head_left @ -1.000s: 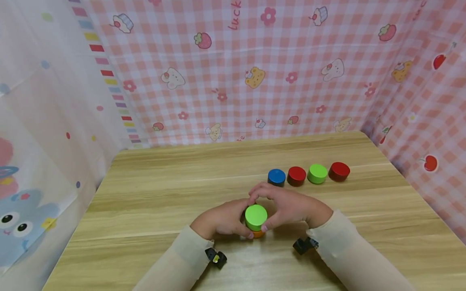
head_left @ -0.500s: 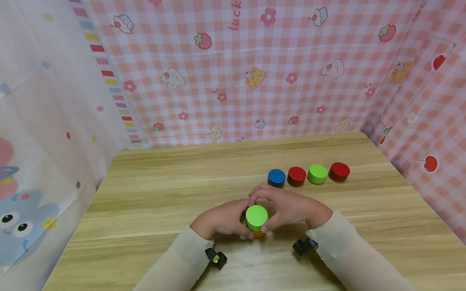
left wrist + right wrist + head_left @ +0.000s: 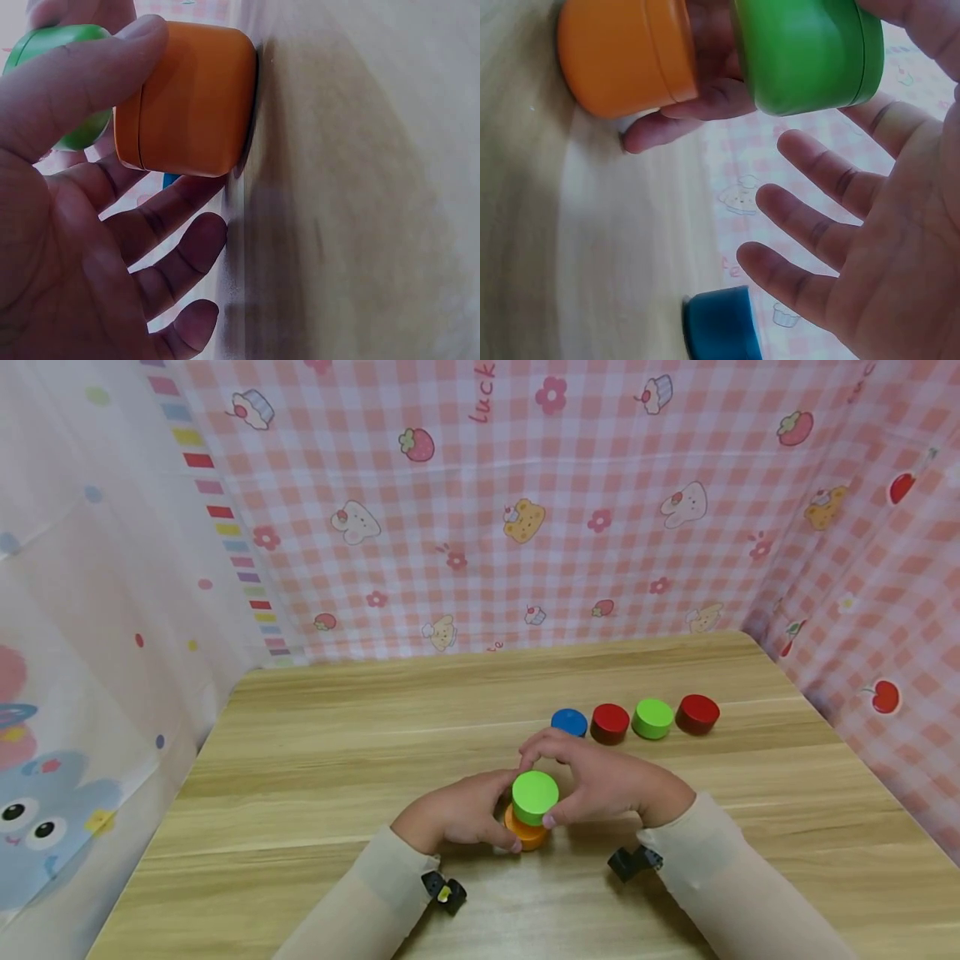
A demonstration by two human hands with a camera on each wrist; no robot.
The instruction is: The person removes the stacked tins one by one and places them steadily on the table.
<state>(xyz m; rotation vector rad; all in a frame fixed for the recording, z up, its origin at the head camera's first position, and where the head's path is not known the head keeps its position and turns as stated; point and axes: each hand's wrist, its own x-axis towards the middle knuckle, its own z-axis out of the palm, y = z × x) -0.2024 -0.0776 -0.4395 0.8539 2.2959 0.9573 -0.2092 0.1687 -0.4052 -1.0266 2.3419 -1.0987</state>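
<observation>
My left hand (image 3: 468, 811) holds a small round orange lidded tin (image 3: 527, 835), which stands on the table. In the left wrist view my thumb lies at the lid seam of the orange tin (image 3: 196, 97), with a finger on its other side. Above it, my right hand (image 3: 609, 781) pinches a matching light green tin (image 3: 536, 795) between thumb and index finger. The right wrist view shows a gap between the green tin (image 3: 810, 56) and the orange tin (image 3: 622, 56). There, the other fingers of my right hand extend free of the green tin.
Behind my right hand a row of similar tins stands on the wooden table (image 3: 337, 735): blue (image 3: 569, 720), red (image 3: 610, 724), light green (image 3: 653, 718) and red (image 3: 698, 714). Checked cloth (image 3: 465, 577) hangs along the back and right sides, with a pale printed cloth (image 3: 90, 593) at left.
The green tin, which sat on the orange one, has been lifted up and slightly away to the right by my right hand, baring the orange top. My left hand has stayed put.
</observation>
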